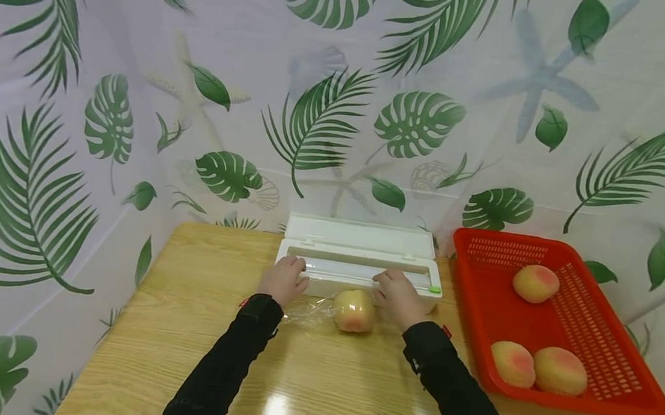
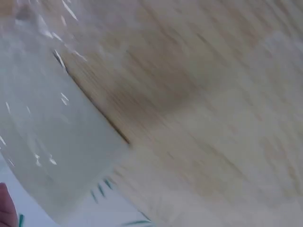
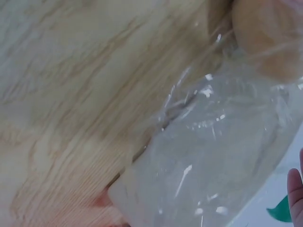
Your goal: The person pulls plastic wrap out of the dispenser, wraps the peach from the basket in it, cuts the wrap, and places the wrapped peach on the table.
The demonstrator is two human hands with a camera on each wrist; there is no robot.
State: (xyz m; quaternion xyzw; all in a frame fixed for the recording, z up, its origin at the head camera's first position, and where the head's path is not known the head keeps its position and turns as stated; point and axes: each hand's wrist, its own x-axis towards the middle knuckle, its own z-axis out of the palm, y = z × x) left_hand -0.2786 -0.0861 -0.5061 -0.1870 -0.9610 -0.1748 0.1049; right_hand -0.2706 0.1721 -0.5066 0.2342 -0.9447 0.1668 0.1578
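Black sleeves (image 1: 226, 362) lay nearest, leading to left fingers (image 1: 297, 265) and right fingers (image 1: 389, 278) bent at the wrap box (image 1: 359, 236); whether they pinched film (image 1: 307, 311) could not be told. Between them, beside the right, sat the peach (image 1: 354, 311); uneven pulling risked bunching or tearing the film.

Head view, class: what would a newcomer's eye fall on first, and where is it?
The bright red basket at the right of the table, holding three peaches, would probably catch the eye first. Next might come the leaf-patterned backdrop behind. At the centre, the left hand and right hand are at an open white box, with another peach just in front.
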